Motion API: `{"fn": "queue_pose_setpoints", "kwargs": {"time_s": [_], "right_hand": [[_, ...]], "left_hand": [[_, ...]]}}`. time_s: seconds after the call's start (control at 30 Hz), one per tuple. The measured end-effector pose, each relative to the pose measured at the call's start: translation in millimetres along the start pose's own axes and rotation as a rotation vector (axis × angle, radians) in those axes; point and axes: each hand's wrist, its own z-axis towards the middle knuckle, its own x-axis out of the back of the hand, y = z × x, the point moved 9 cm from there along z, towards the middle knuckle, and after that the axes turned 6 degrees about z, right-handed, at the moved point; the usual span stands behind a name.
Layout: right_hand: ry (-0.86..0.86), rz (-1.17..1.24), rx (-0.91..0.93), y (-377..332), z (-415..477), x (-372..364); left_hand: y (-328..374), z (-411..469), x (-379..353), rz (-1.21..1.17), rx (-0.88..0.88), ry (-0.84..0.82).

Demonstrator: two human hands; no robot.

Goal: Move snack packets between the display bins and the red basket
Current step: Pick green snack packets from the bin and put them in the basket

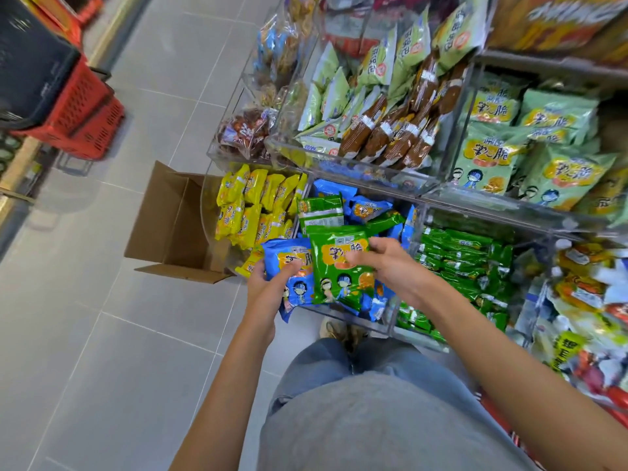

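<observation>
My left hand (272, 280) grips a blue snack packet (292, 266) by its left side, thumb across the front. My right hand (387, 263) pinches a green snack packet (339, 266) at its upper right edge; it overlaps the blue one. Both packets hover over the front of a clear acrylic bin (343, 316) that holds more blue packets and a few green ones (321, 209). A red basket edge (611, 402) shows at the lower right, beside my right forearm. Stacked red baskets (85, 113) stand on the floor far left.
Yellow packets (251, 205) fill the bin to the left, dark green packets (465, 263) the bin to the right. An open cardboard box (170, 226) sits on the tiled floor by the display. Upper bins hold light green and brown packets (390, 130).
</observation>
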Motion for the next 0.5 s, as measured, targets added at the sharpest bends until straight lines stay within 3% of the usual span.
{"fn": "queue_pose_setpoints", "kwargs": {"time_s": [0.33, 0.5], "right_hand": [[-0.043, 0.077, 0.094, 3, -8, -41], [-0.030, 0.039, 0.114, 5, -4, -47]], "left_hand": [[9, -22, -36, -0.143, 0.021, -0.142], [9, -21, -38, -0.057, 0.045, -0.208]]}}
